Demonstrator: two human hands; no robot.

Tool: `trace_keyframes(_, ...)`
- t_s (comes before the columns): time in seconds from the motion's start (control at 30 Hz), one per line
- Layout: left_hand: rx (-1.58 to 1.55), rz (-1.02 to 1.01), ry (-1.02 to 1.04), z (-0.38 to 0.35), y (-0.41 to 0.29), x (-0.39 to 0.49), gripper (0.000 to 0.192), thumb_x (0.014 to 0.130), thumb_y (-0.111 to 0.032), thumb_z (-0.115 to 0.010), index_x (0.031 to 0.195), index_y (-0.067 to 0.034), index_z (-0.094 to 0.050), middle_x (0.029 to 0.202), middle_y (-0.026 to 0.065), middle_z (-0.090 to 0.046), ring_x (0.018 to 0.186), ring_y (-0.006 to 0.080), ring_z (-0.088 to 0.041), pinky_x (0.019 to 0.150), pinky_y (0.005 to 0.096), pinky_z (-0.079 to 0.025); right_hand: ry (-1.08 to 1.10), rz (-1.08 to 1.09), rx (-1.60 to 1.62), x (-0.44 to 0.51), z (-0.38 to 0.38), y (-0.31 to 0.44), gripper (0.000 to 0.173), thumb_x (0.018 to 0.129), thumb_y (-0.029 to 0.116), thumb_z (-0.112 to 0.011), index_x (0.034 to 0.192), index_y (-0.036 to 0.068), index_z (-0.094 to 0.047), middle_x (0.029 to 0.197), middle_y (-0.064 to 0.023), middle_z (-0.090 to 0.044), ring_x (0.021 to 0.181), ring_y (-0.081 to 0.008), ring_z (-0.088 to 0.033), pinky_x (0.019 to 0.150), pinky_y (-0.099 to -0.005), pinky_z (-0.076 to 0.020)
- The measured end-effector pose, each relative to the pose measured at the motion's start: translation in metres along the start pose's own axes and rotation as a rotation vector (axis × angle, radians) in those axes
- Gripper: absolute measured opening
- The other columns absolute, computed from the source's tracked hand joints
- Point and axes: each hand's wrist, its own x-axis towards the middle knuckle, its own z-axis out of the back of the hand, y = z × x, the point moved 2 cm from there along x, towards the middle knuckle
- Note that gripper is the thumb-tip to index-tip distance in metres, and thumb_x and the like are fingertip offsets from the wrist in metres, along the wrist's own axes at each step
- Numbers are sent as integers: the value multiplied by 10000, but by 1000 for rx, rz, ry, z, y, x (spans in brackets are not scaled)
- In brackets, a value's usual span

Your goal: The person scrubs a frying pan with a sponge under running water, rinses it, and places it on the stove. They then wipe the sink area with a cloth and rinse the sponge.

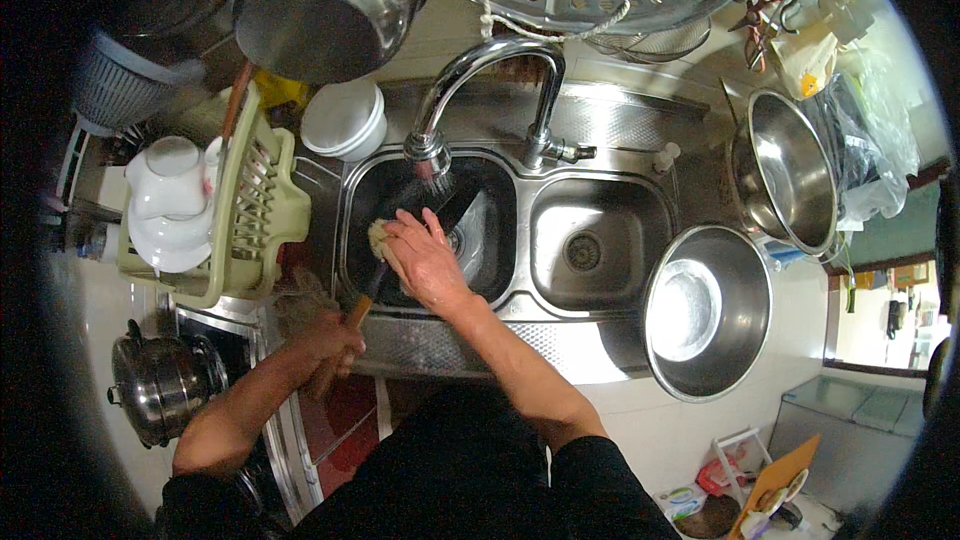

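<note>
My left hand [334,339] grips a wooden handle [361,310] at the front left edge of the left sink basin [480,292]. What the handle belongs to is dark and partly hidden, so its kind is unclear. Inside that basin my right hand [429,259] presses a pale scrubbing pad [379,240] with its fingers, and the skin looks wet. Water runs from the spray head of the chrome faucet [429,154] just beyond the fingers. A shiny, pale flat shape lies in the basin past my right hand, too unclear to name.
Right of the left basin lies the second basin [585,251], with a large steel bowl [750,360] on its right edge. Another steel bowl [821,187] leans behind. A green dish rack [289,214] with white dishes [169,195] and a lidded white tub [341,120] stand at left.
</note>
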Motion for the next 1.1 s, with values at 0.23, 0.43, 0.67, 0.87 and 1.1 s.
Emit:
trace_keyframes(0.23,151,-38,-98,12,-2,-9,139,749,-73,-676,811,4,-578,598,81,-547,461,178,-546,414,332,-460,-103,-528,37,-17,15,-126,273,941,237,-496,984,1,-625,967,-235,-631,915,-396,-600,809,-414,-467)
trace_keyframes(0.43,382,-129,-124,11,-2,-16,194,775,-106,-684,868,26,-576,625,97,-569,473,186,-567,444,330,-483,-56,-511,135,-10,16,-90,291,945,261,-497,1016,6,-618,1025,-244,-614,921,-383,-606,783,-426,-478)
trace_keyframes(0.67,285,-15,-95,15,-11,-14,270,753,-68,-675,983,-1,-552,713,87,-574,500,174,-562,421,331,-467,163,-55,-17,-1,15,-41,141,766,50,-578,882,11,-649,975,-187,-632,948,-355,-586,815,-429,-466)
trace_keyframes(0.87,-47,-38,59,23,-12,-26,290,733,-16,-652,992,-44,-523,661,65,-516,452,166,-508,400,343,-445,-310,-650,101,-50,58,-102,223,913,177,-582,945,-35,-642,953,-193,-623,854,-301,-571,750,-372,-450)
trace_keyframes(1.1,-276,32,185,26,-28,-46,195,729,5,-634,878,-62,-528,621,54,-489,416,150,-463,385,339,-389,-253,-1246,741,-110,40,-116,387,919,356,-582,1039,-9,-620,839,-32,-607,801,-132,-557,668,-271,-455)
